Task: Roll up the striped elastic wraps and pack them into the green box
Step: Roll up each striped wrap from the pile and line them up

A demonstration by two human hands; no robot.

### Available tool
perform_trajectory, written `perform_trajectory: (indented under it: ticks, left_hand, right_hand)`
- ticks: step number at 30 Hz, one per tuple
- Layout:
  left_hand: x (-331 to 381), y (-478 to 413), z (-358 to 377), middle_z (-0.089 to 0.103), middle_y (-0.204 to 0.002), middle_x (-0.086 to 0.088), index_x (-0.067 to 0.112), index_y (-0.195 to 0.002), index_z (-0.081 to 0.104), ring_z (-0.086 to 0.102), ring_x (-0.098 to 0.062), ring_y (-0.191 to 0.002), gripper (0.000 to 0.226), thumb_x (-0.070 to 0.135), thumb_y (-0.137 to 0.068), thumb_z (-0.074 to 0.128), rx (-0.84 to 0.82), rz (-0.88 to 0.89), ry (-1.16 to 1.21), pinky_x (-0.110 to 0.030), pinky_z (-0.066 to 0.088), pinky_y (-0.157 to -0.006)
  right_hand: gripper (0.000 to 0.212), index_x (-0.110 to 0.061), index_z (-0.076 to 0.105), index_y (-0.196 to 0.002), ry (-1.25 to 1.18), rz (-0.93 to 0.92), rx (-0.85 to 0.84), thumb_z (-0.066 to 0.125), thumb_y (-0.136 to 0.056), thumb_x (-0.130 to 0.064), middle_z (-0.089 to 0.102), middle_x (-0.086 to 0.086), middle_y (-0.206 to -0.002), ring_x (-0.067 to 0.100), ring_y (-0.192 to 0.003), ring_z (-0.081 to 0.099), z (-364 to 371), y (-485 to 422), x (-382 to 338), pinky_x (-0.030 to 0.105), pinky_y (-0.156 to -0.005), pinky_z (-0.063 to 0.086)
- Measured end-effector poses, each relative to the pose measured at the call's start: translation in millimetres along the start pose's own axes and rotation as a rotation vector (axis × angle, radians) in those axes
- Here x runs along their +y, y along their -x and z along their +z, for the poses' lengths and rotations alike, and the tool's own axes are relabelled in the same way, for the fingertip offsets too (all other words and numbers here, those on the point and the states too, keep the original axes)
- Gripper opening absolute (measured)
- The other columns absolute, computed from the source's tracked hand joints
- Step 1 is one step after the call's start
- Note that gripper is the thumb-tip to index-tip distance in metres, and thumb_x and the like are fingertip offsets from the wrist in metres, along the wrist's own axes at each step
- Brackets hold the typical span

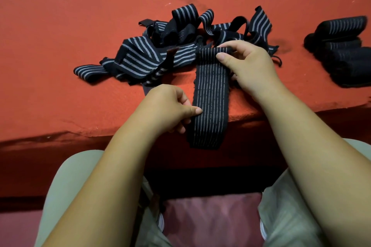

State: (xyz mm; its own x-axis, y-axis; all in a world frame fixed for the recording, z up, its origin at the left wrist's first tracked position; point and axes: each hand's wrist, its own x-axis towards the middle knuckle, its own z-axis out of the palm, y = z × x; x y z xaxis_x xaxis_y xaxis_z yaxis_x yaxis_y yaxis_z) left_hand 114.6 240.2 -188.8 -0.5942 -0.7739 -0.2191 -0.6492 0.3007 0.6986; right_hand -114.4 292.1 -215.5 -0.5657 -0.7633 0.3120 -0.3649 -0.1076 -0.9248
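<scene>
**While one striped wrap lies stretched between my hands**

As the wrap [210, 94] runs flat across the red counter [60, 46] and drops over its near edge, my right hand [247, 62] curls round its far end, which is turned into a small roll. My left hand [170, 106] pinches the wrap's left edge, nearer me. Just beyond and left of the wrap lies a tangled pile of loose wraps [140, 56]; well to its right sit rolled wraps [341, 46].
</scene>
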Motion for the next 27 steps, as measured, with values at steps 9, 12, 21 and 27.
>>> perform_trajectory:
  ticks: [9,12,21,27]
  left_hand:
    - [9.9,-20.8,-11.8,0.077,-0.09,0.006,0.028,-0.109,0.069,0.077,-0.013,-0.083,0.032,0.054,-0.091,0.075,0.314,0.176,0.172,-0.048,0.065,-0.08]
    - [17.6,-29.1,-18.4,0.075,-0.099,0.011,0.033,-0.128,0.068,0.075,-0.01,-0.098,0.042,0.05,-0.09,0.076,0.343,0.28,0.265,-0.049,0.063,-0.092]
    - [32.3,-36.2,-20.1,0.079,-0.105,-0.012,0.027,-0.124,0.074,0.078,-0.026,-0.102,0.027,0.015,-0.1,0.076,0.236,0.434,0.568,-0.046,0.066,-0.09]
    - [34.3,-41.5,-18.3,0.077,-0.088,-0.003,0.015,-0.12,0.076,0.078,-0.021,-0.087,0.022,0.003,-0.103,0.068,0.195,0.467,0.662,-0.032,0.062,-0.073]
  right_hand:
    - [0.019,-0.031,0.079,-0.113,-0.134,-0.069,-0.047,0.075,-0.1,-0.018,0.076,-0.011,-0.094,0.011,-0.086,0.073,-3.5,8.0,-19.2,0.032,-0.071,0.06]
    - [0.02,-0.031,0.078,-0.114,-0.164,-0.088,-0.082,0.074,-0.101,-0.016,0.075,-0.014,-0.091,0.011,-0.086,0.071,-2.6,10.4,-24.9,0.032,-0.073,0.058]
    - [0.023,-0.022,0.078,-0.119,-0.198,-0.18,-0.075,0.073,-0.101,-0.008,0.076,-0.004,-0.096,0.01,-0.092,0.072,-3.2,10.1,-33.4,0.029,-0.085,0.06]
    - [0.018,-0.017,0.077,-0.119,-0.2,-0.161,-0.071,0.071,-0.103,-0.013,0.074,-0.01,-0.091,0.004,-0.083,0.068,-5.1,12.4,-33.9,0.022,-0.076,0.056]
